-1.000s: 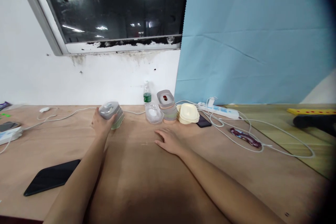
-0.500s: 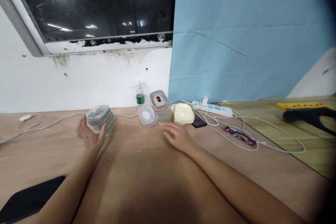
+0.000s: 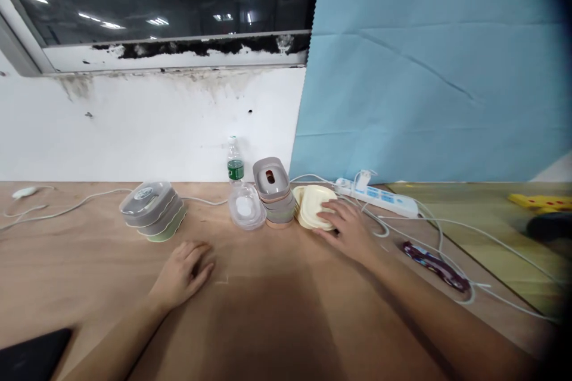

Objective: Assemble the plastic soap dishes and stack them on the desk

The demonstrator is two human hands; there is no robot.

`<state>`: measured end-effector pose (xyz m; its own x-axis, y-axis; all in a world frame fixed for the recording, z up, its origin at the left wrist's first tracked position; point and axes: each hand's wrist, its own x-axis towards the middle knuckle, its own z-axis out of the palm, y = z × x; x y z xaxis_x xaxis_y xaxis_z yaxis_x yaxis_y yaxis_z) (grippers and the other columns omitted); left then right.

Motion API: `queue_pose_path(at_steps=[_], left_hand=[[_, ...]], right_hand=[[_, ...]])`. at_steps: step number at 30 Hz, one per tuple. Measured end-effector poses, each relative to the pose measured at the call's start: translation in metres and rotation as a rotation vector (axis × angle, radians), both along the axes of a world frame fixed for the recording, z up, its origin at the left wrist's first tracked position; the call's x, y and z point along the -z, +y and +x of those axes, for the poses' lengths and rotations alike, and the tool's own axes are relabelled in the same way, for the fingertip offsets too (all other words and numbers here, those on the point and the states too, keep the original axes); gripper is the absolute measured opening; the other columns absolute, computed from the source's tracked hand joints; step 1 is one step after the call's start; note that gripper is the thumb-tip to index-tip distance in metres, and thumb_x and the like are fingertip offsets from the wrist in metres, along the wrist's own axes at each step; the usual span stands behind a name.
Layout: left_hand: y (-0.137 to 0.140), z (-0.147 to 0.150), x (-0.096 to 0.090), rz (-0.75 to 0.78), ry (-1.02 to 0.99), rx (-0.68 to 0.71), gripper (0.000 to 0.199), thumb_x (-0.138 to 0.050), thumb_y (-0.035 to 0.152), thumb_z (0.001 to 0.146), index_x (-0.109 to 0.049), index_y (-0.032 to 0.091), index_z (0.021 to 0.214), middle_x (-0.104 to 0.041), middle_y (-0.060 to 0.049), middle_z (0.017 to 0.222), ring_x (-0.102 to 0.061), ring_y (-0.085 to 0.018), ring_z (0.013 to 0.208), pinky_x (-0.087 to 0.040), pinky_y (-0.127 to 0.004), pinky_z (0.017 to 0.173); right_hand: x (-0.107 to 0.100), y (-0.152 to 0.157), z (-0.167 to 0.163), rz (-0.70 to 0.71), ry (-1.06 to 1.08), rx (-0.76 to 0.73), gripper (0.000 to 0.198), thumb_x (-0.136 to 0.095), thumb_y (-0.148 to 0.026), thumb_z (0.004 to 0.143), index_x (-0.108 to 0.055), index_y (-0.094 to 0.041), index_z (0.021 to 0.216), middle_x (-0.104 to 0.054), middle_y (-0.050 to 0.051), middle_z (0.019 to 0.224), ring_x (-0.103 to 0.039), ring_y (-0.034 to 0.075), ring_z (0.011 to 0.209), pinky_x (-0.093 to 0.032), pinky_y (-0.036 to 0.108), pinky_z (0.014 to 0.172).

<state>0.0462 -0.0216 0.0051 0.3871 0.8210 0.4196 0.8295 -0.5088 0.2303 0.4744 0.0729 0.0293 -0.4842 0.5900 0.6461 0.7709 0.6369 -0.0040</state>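
My right hand point(image 3: 351, 229) is at the right side of a stack of cream plastic containers point(image 3: 313, 205). Its fingers lie over the top and its thumb is by the front edge; the stack rests on the table. Nothing is in my left hand point(image 3: 182, 274), which is low over the table with loosely bent fingers and the thumb apart. Behind it stands a leaning stack of grey and green lidded containers point(image 3: 154, 211). Clear plastic containers point(image 3: 246, 206) and a taller stack of grey containers point(image 3: 273, 181) stand beside the cream ones.
A water bottle point(image 3: 235, 161) stands by the wall. To the right are a white power strip point(image 3: 384, 196), looping white cables point(image 3: 451, 225) and a dark red patterned object point(image 3: 435, 266). A black flat item point(image 3: 36, 354) lies at the lower left, and a yellow object point(image 3: 540, 201) at the far right.
My left hand has left the grey and green stack and come down to the right. My right hand has moved right, from beside the taller grey stack onto the cream containers. The view has shifted.
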Motion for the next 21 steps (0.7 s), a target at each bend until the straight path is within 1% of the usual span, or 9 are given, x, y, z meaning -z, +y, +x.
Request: queue_pose_path(at_steps=[4,7,9,11,13,14,16,19,21], left_hand=[[-0.001,0.002,-0.002,-0.031,-0.008,0.011,0.024,-0.052,0.033,0.086,-0.058,0.024,0.108,-0.064,-0.009,0.106,-0.059,-0.024,0.099,-0.049,-0.040,0.086],[-0.002,0.002,-0.002,-0.041,-0.004,0.016,0.022,-0.051,0.032,0.087,-0.060,0.022,0.105,-0.065,-0.009,0.101,-0.060,-0.024,0.094,-0.050,-0.039,0.082],[-0.004,0.002,-0.002,-0.041,0.004,0.019,0.023,-0.049,0.032,0.088,-0.059,0.021,0.106,-0.065,-0.009,0.099,-0.060,-0.023,0.093,-0.049,-0.039,0.082],[-0.006,0.001,-0.003,-0.041,0.007,0.034,0.024,-0.048,0.032,0.089,-0.058,0.020,0.107,-0.064,-0.010,0.100,-0.059,-0.023,0.093,-0.049,-0.039,0.082],[-0.009,0.000,-0.004,-0.041,0.002,0.061,0.026,-0.048,0.033,0.090,-0.057,0.020,0.110,-0.064,-0.010,0.101,-0.059,-0.023,0.093,-0.048,-0.039,0.083],[-0.011,-0.001,-0.004,-0.043,-0.007,0.073,0.027,-0.048,0.034,0.090,-0.057,0.019,0.111,-0.064,-0.010,0.101,-0.059,-0.023,0.093,-0.048,-0.039,0.083],[-0.014,-0.002,-0.006,-0.058,-0.037,0.092,0.029,-0.048,0.036,0.090,-0.056,0.019,0.112,-0.064,-0.010,0.102,-0.059,-0.023,0.095,-0.048,-0.039,0.084],[-0.018,-0.002,-0.008,-0.079,-0.114,0.096,0.031,-0.045,0.037,0.092,-0.053,0.019,0.116,-0.064,-0.010,0.106,-0.059,-0.023,0.100,-0.048,-0.039,0.087],[-0.021,0.000,-0.008,-0.082,-0.161,0.096,0.034,-0.042,0.037,0.093,-0.051,0.019,0.120,-0.062,-0.010,0.112,-0.058,-0.023,0.104,-0.047,-0.040,0.090]], right_hand=[[0.006,0.000,0.002,0.006,0.018,-0.072,0.018,-0.061,-0.034,0.085,-0.066,-0.025,0.099,-0.066,0.006,0.107,-0.056,0.025,0.107,-0.040,0.047,0.098],[0.006,0.000,0.001,0.057,0.131,-0.042,0.016,-0.061,-0.031,0.085,-0.066,-0.025,0.099,-0.069,0.006,0.101,-0.059,0.024,0.102,-0.043,0.046,0.095],[0.003,-0.006,-0.002,0.131,0.226,-0.005,0.017,-0.063,-0.029,0.083,-0.066,-0.024,0.099,-0.069,0.007,0.099,-0.060,0.025,0.100,-0.045,0.046,0.094],[0.000,-0.019,-0.009,0.219,0.292,-0.007,0.018,-0.066,-0.027,0.081,-0.066,-0.024,0.099,-0.069,0.006,0.098,-0.061,0.025,0.099,-0.046,0.046,0.093],[-0.002,-0.041,-0.021,0.266,0.299,-0.082,0.021,-0.068,-0.026,0.079,-0.065,-0.024,0.100,-0.069,0.006,0.096,-0.062,0.024,0.096,-0.048,0.045,0.091],[-0.001,-0.055,-0.029,0.265,0.282,-0.142,0.022,-0.068,-0.025,0.079,-0.065,-0.024,0.100,-0.068,0.006,0.096,-0.062,0.023,0.095,-0.049,0.045,0.091],[0.001,-0.084,-0.051,0.205,0.226,-0.280,0.022,-0.067,-0.025,0.080,-0.064,-0.024,0.102,-0.068,0.006,0.096,-0.063,0.023,0.096,-0.051,0.044,0.090],[0.005,-0.122,-0.086,0.046,0.122,-0.479,0.022,-0.064,-0.022,0.082,-0.064,-0.018,0.104,-0.067,0.010,0.105,-0.060,0.025,0.105,-0.051,0.043,0.093],[0.007,-0.136,-0.106,-0.092,0.011,-0.523,0.020,-0.061,-0.021,0.084,-0.065,-0.020,0.104,-0.064,0.009,0.115,-0.055,0.025,0.114,-0.048,0.039,0.098]])
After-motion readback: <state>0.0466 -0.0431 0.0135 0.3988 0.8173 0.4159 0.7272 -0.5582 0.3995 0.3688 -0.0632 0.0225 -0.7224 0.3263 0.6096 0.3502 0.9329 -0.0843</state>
